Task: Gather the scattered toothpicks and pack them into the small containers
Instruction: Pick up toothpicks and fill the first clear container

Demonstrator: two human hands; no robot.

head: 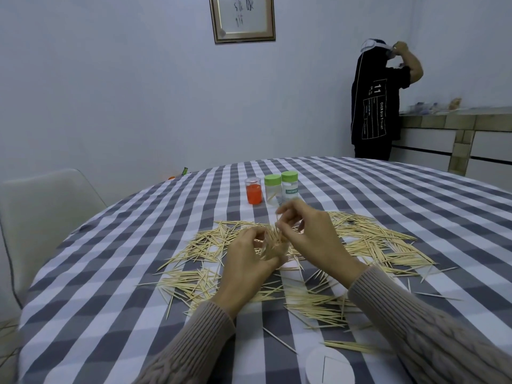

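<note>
Several pale wooden toothpicks (368,239) lie scattered across the checked tablecloth (110,273). My left hand (246,261) grips a small clear container with a bundle of toothpicks (273,243) standing in it. My right hand (307,228) hovers just right of the bundle, fingers curled, pinching a toothpick at the bundle's top. Behind the hands stand three small containers: one with an orange insert (253,191) and two clear ones with green lids (272,188) (289,186).
A white round lid (329,365) lies at the table's near edge. A pale chair (41,217) stands at the left. A person in a black shirt (376,106) stands at a counter in the far right corner. A framed picture (242,18) hangs on the wall.
</note>
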